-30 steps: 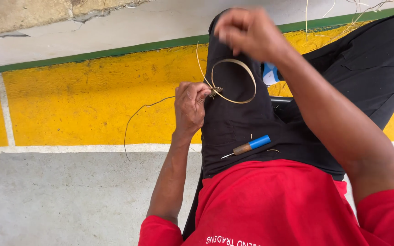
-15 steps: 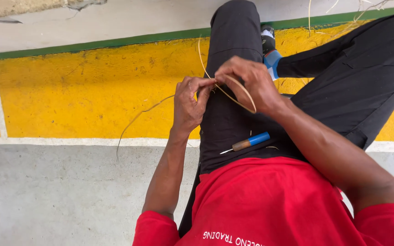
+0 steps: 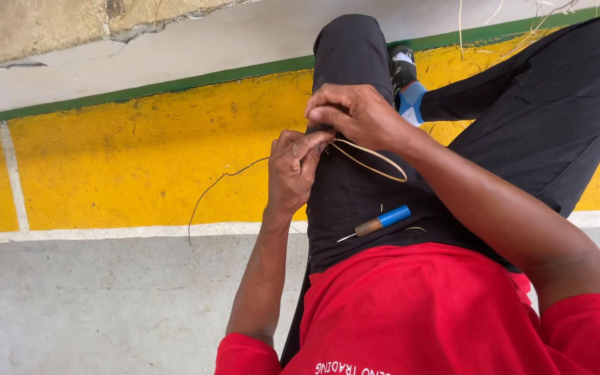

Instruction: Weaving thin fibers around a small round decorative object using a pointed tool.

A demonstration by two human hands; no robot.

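My left hand (image 3: 293, 170) pinches a small loop of pale straw strand (image 3: 376, 161) above my black-trousered thigh (image 3: 355, 201). My right hand (image 3: 352, 111) is closed on the same strand right beside the left fingers. A thin loose end of the strand (image 3: 217, 182) trails off to the left over the yellow floor. A small awl with a blue and wooden handle (image 3: 378, 222) lies on my lap, just below the hands and touching neither.
I sit on a painted floor with a yellow band (image 3: 126, 160), a green stripe (image 3: 175, 83) and grey concrete (image 3: 105, 305). My shoe (image 3: 405, 83) shows beyond the knee. Loose straw strands (image 3: 522, 21) lie at the top right.
My right hand has come down from high above the knee to meet the left hand. The strand loop has shrunk and flattened. The view has shifted slightly.
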